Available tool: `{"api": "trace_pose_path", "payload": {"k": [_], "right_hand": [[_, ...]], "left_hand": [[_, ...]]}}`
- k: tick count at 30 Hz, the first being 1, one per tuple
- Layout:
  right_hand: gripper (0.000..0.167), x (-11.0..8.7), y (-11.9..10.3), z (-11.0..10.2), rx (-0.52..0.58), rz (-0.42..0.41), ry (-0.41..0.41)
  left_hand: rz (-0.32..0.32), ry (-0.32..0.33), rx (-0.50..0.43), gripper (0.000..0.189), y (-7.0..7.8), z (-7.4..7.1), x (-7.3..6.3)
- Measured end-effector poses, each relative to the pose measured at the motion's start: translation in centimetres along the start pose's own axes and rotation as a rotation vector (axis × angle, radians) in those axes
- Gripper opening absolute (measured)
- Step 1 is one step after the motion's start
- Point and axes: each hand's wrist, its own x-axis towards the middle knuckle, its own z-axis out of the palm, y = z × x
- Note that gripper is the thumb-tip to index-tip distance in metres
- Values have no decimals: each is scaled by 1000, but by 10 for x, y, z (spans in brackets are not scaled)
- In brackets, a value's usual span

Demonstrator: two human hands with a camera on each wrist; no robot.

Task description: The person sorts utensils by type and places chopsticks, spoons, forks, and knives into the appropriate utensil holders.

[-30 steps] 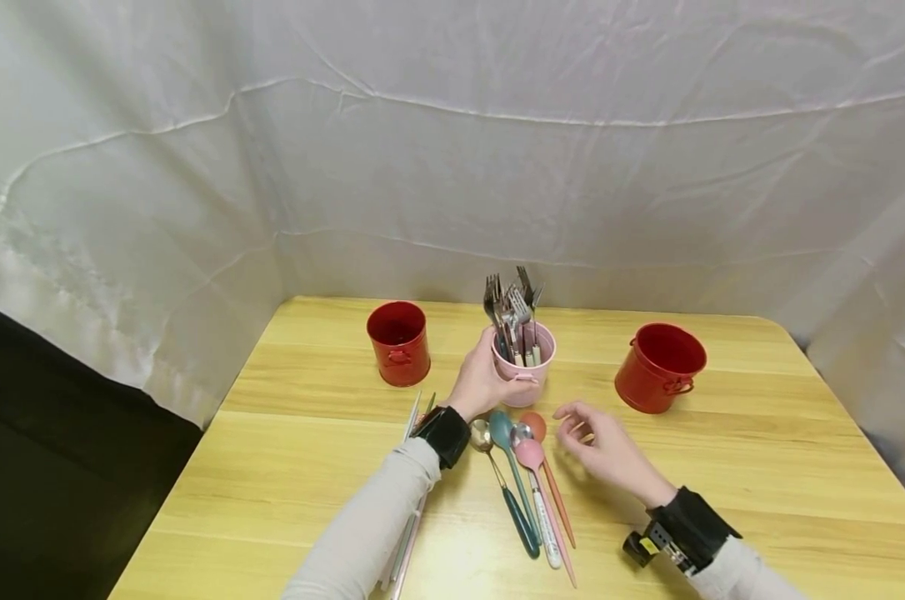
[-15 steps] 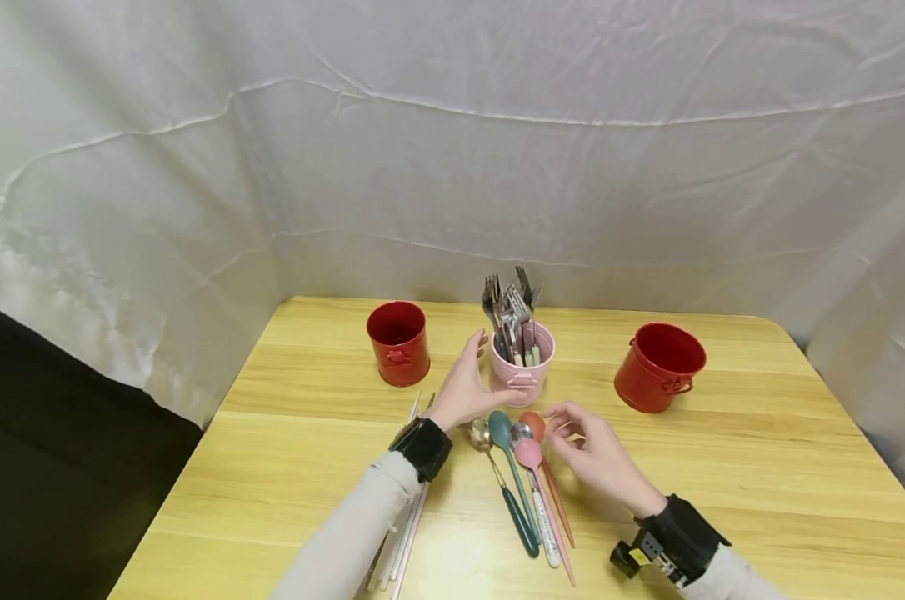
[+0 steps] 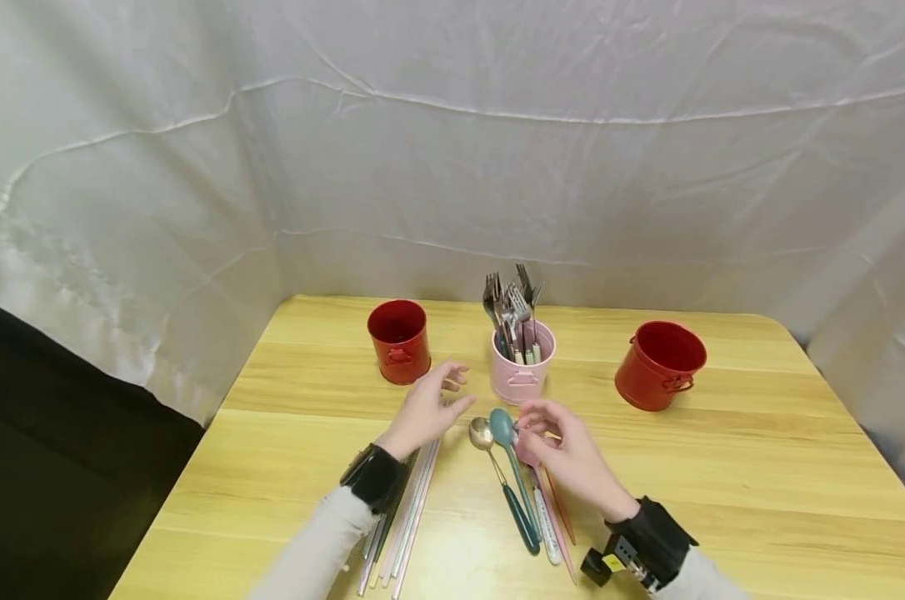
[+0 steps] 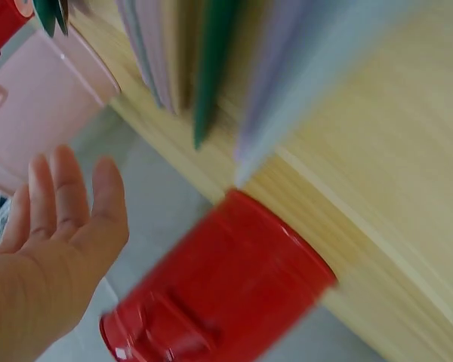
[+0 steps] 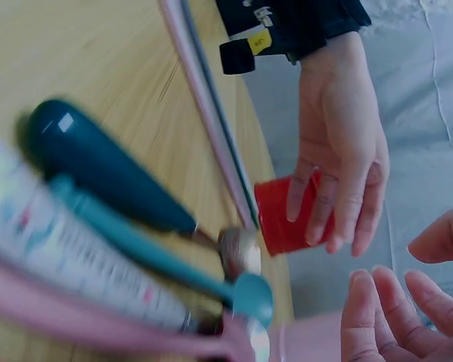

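Note:
My left hand holds nothing and hovers over the far ends of the chopsticks, its fingers loosely bent. In the left wrist view that hand shows its fingers apart. A pink bucket full of upright forks stands between and beyond both hands. Over the spoon bowls is my right hand, fingers loosely curled with nothing in them. It partly covers the pink spoon and hides the orange spoon's bowl. Beside these lie a teal spoon, a gold spoon with dark green handle and a white-handled spoon.
One red bucket stands at the back left of the wooden table, another red bucket at the back right. A pale cloth hangs behind the table. Black cloth lies off its left side.
My left hand has let go of the pink bucket and moved left and nearer. My right hand has shifted left, from beside the spoons to above their bowls.

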Motion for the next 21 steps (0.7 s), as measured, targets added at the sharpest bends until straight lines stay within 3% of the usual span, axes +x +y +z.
{"api": "trace_pose_path", "payload": {"k": [6, 9, 13, 16, 21], "right_hand": [[36, 18, -14, 21, 73, -26, 15], [40, 31, -21, 33, 97, -40, 26], [47, 48, -27, 49, 127, -67, 35], [52, 60, -29, 60, 146, -70, 39], [59, 79, -28, 77, 157, -56, 36]], "left_hand": [[-3, 21, 156, 32, -13, -25, -34], [-44, 10, 245, 31, -20, -36, -52], [-117, -18, 298, 30, -27, -46, -71], [-157, -6, 298, 31, -32, -52, -76], [-205, 50, 271, 38, -42, -64, -72]]}}
